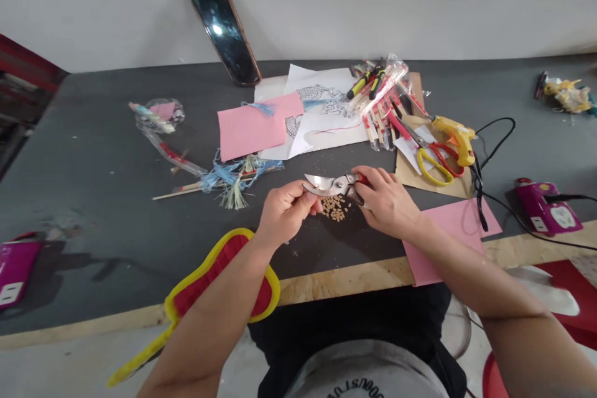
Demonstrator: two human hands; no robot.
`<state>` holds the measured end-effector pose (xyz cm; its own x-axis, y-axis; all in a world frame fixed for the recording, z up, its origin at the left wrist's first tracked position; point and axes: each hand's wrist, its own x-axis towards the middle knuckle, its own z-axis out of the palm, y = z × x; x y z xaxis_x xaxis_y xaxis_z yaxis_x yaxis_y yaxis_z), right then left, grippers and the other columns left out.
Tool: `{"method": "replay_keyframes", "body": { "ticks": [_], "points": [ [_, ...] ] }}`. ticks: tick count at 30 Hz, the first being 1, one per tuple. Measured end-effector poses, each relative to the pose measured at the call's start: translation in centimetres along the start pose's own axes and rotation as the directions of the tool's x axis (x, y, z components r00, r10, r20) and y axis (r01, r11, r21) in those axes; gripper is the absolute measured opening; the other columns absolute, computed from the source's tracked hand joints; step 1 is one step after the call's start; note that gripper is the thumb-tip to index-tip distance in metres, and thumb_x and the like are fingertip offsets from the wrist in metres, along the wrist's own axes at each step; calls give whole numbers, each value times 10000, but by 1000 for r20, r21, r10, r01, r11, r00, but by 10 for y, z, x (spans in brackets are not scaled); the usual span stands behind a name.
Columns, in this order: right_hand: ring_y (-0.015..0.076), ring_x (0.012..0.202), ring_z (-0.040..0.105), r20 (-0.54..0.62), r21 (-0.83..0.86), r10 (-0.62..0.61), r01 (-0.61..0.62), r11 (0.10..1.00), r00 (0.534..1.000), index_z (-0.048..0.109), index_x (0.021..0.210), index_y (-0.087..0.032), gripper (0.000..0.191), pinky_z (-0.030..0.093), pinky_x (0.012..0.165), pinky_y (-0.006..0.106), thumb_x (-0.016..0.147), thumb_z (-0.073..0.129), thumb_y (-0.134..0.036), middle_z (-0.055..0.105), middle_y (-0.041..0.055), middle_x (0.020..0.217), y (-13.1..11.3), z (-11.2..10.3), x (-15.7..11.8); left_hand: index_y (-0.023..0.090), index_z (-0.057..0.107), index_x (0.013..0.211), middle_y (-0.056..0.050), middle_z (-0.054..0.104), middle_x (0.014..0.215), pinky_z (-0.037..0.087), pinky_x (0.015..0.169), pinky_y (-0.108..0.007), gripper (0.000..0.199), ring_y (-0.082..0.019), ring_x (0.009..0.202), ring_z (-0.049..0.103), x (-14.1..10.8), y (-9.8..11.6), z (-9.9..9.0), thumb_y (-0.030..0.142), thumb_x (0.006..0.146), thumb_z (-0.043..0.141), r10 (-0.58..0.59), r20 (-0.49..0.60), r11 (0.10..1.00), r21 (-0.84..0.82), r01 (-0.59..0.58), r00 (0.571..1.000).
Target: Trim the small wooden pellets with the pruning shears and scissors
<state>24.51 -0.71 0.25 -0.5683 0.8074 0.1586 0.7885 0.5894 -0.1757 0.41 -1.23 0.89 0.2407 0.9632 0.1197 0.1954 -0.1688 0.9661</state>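
Both hands meet at the middle of the frame, close together and both clamped on a pair of steel pruning shears (pixel 329 185). The left hand (pixel 285 211) pinches the curved blades between thumb and fingers, while the right hand (pixel 387 202) wraps around the red handles (pixel 362 179). The shears are held just above a small heap of tan granules (pixel 334 208) on the dark grey surface (pixel 93 137). Handling the blades looks like the step in hand, and the next move appears to call for a steady grip at both ends of the tool. Toward upper centre, a pink card (pixel 252 125) lies on white sheets of line drawings (pixel 329 113). A tuft of blue and straw-coloured thread (pixel 236 180) sits just left of the hands. Farther right lie a yellow hot glue gun (pixel 459 138) and scissors with yellow and red handles (pixel 436 165). A sheet of pink paper (pixel 461 219) runs beneath the right forearm, and a red cushion edged in yellow (pixel 219 277) shows past the left forearm at lower left.
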Motion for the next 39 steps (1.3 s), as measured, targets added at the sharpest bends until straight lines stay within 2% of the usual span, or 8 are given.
{"method": "replay_keyframes", "body": {
  "ticks": [9, 13, 16, 21, 27, 32, 35, 39],
  "points": [
    [261, 1004, 600, -72, -5, -46, 46, 999, 996, 664, 945, -178, 143, 464, 817, 374, 965, 548, -259, 649, 143, 1147, 0, 8, -1, 170, 667, 669, -33, 645, 619, 440, 567, -267, 395, -133, 589, 585, -1, -11, -5, 447, 950, 653, -32, 91, 978, -203, 50, 995],
    [237, 927, 606, -19, 15, -36, 37, 999, 999, 652, 929, -171, 108, 489, 814, 343, 934, 544, -177, 639, 133, 1054, -1, 9, -2, 170, 704, 761, -11, 614, 585, 437, 571, -280, 341, -125, 553, 551, -1, -21, -1, 445, 955, 651, -69, 78, 957, -278, 88, 995],
    [232, 887, 601, 28, 34, -28, 27, 999, 999, 642, 936, -170, 114, 502, 797, 337, 893, 545, -129, 631, 134, 1044, -1, 8, -3, 172, 717, 816, -1, 601, 579, 429, 570, -280, 309, -118, 544, 531, -1, -26, 1, 433, 964, 644, -95, 66, 950, -292, 110, 993],
    [223, 856, 597, 0, 112, -74, 74, 991, 997, 623, 901, -168, 98, 513, 791, 334, 927, 529, -170, 621, 127, 1006, 1, 6, -4, 173, 687, 787, -11, 609, 613, 439, 596, -290, 322, -130, 581, 540, -3, -24, 1, 432, 970, 632, -70, 46, 968, -237, 79, 996],
    [210, 863, 597, 35, 197, -91, 82, 977, 995, 621, 919, -170, 127, 508, 800, 330, 963, 510, -216, 624, 121, 1028, 3, 3, -4, 175, 678, 768, -18, 612, 631, 440, 614, -293, 337, -135, 606, 543, -3, -19, 3, 431, 978, 617, -46, 32, 979, -199, 52, 998],
    [278, 1007, 587, 48, 65, -25, 22, 998, 999, 647, 971, -175, 128, 474, 791, 392, 949, 541, -243, 622, 158, 1204, 1, 0, -1, 177, 687, 776, -10, 592, 615, 437, 599, -295, 305, -133, 594, 538, -1, -22, 2, 423, 954, 661, -65, 75, 948, -308, 85, 995],
    [313, 1096, 565, 39, 3, -24, 24, 1000, 999, 656, 1054, -181, 180, 456, 786, 420, 892, 579, -192, 569, 160, 1374, 2, -1, 0, 167, 695, 756, 4, 563, 588, 416, 556, -283, 286, -111, 532, 508, 0, -19, 1, 413, 895, 742, -112, 140, 884, -439, 163, 984],
    [293, 1053, 584, -3, 15, -59, 59, 998, 998, 671, 1027, -173, 154, 468, 802, 417, 937, 573, -251, 609, 154, 1329, 3, 3, 0, 149, 701, 727, 13, 545, 565, 390, 500, -268, 281, -79, 458, 449, 2, -9, 2, 386, 811, 827, -149, 242, 748, -607, 270, 959]
  ]
}}
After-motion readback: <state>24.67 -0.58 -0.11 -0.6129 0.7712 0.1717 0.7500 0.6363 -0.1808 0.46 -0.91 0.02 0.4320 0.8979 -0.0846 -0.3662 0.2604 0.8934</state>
